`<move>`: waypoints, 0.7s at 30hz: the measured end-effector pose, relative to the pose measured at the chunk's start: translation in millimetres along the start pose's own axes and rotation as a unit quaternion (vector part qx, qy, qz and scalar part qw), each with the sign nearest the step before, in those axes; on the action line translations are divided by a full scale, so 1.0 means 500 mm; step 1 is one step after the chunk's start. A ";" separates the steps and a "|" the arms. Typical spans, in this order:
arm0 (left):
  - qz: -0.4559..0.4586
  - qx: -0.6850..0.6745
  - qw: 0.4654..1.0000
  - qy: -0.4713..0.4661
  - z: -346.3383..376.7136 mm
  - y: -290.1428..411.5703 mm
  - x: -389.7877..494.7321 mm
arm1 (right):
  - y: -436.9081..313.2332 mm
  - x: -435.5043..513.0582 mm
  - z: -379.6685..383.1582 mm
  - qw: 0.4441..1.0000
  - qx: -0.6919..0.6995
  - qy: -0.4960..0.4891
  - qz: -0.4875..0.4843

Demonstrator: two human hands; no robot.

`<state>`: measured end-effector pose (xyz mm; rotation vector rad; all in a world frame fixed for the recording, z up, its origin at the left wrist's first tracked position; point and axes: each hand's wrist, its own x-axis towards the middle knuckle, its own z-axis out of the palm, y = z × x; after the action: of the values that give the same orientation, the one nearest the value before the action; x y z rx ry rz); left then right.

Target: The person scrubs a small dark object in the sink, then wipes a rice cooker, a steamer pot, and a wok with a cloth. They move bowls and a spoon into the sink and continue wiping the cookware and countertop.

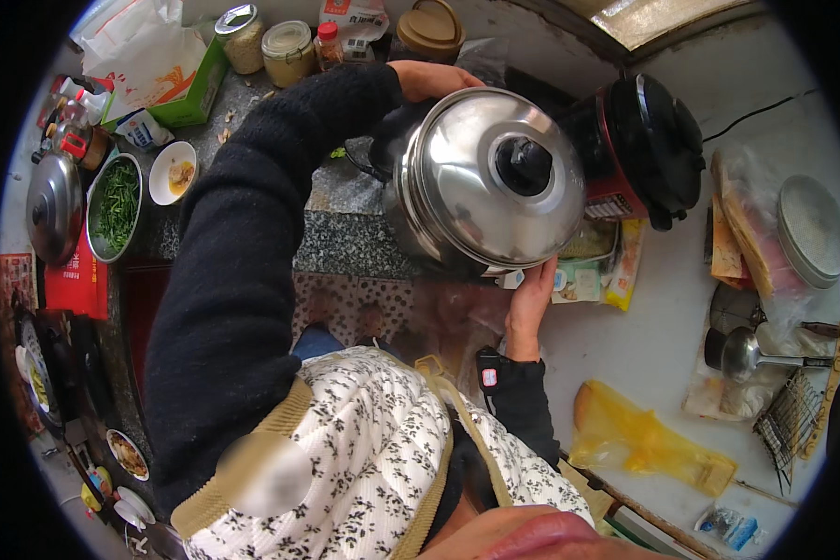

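Observation:
A large stainless steel pot (420, 231) with a domed metal lid (462, 203) and black knob is near the worktop's front edge, close to my face. My left hand (430, 78) reaches round its far side; the fingers pass behind the lid, so their grip is hidden. At the pot's near right side is my right hand (530, 304), fingertips hidden under the rim. The lid sits on the pot, seen tilted. Just right of it stands a black and red electric cooker (647, 150).
On the granite worktop (350, 238) at left are a bowl of chopped greens (115, 210), a small white bowl (173, 173), a metal lid (54, 208) and a green box (189, 105). Jars (288, 54) line the back. Ladles (740, 355) and a sieve (810, 227) hang at right.

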<state>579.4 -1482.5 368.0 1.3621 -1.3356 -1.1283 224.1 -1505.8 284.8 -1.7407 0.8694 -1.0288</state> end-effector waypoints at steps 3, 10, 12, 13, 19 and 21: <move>-0.008 -0.020 1.000 -0.016 -0.007 -0.019 -0.037 | 0.001 -0.007 -0.012 0.998 0.011 -0.047 0.046; 0.045 0.061 0.957 0.280 0.015 -0.148 -0.252 | -0.055 0.094 -0.039 0.932 -0.255 -0.001 -0.258; 0.052 -0.133 0.920 0.365 0.050 -0.189 -0.331 | -0.125 0.126 -0.024 0.921 -0.208 -0.014 -0.329; 0.083 -0.210 0.885 0.408 0.081 -0.218 -0.397 | -0.159 0.136 -0.002 0.931 -0.159 -0.087 -0.317; 0.009 -0.424 0.756 0.498 0.470 -0.361 -0.892 | -0.271 0.102 0.132 0.667 -0.332 -0.363 -0.560; -0.014 -0.448 0.697 0.559 0.586 -0.394 -0.993 | -0.273 0.117 0.155 0.749 -0.336 -0.427 -0.379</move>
<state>326.8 -981.9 129.8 0.9388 0.1798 -0.5429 334.2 -1483.7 409.1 -2.9391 -0.1685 -0.1902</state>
